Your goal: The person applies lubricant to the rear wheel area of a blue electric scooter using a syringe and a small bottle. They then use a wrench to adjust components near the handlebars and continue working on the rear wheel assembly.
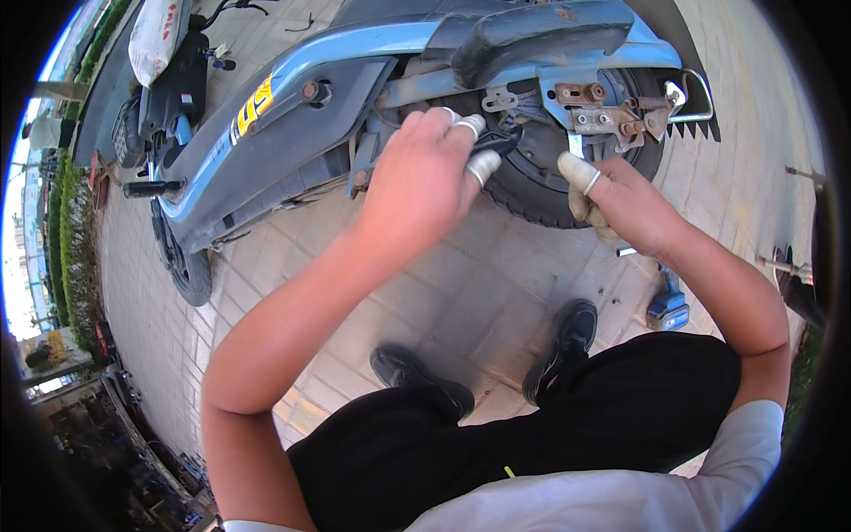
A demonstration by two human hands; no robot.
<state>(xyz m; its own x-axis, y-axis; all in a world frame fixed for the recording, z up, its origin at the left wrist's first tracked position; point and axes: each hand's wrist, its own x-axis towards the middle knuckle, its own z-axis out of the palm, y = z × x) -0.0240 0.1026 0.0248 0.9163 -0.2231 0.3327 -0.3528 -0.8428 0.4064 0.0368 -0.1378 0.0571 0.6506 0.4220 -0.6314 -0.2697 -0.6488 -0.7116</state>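
A blue and dark grey scooter stretches across the ground in front of me, its rear wheel close to my hands. White finger covers sit on several fingertips of both hands. My left hand is closed beside the wheel, pinching a black piece whose kind I cannot make out. Right of it, my right hand is wrapped round something, and a flat silver metal end sticks up from its fist. Just above that hand is a rusty metal bracket with bolts on the scooter.
Behind my right forearm a blue cordless power tool lies on the paving. A short metal tube is near it. Another two-wheeler stands at the far left. My black shoes are below the scooter.
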